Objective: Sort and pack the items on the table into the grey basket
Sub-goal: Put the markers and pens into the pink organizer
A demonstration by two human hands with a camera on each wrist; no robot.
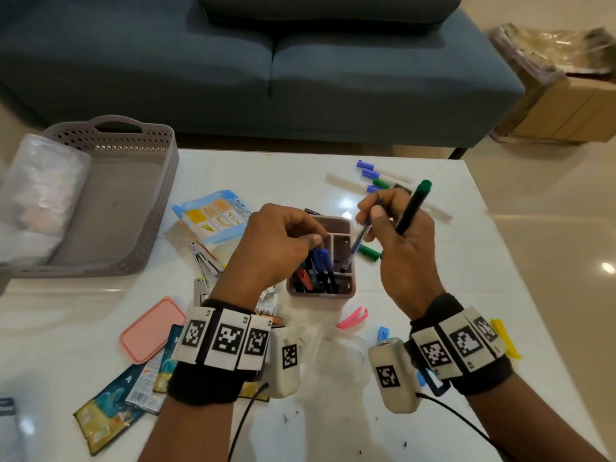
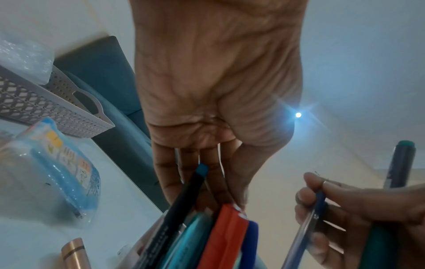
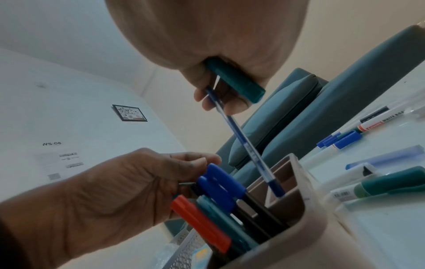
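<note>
A mauve pen holder (image 1: 333, 295) (image 3: 287, 236) stands mid-table with several capped markers (image 1: 320, 261) (image 3: 218, 189) in its near compartment. My left hand (image 1: 283, 241) (image 3: 110, 191) pinches the tops of those markers. My right hand (image 1: 400, 248) (image 3: 218, 36) holds a blue ballpoint pen (image 1: 357, 243) (image 3: 248, 151) in its fingertips, with the tip down inside a holder compartment. It also grips a green-capped black marker (image 1: 413, 208) (image 3: 234, 80) against the palm. The grey basket (image 1: 133, 195) (image 2: 52, 116) sits at the far left.
A plastic bag (image 1: 43, 195) lies in the basket's left side. Loose whiteboard markers (image 1: 376, 175) lie at the back right, and a green one (image 1: 370, 252) lies beside the holder. A blue packet (image 1: 213, 216), pink lid (image 1: 151, 328), sachets (image 1: 113, 405) and clips (image 1: 353, 317) lie nearby.
</note>
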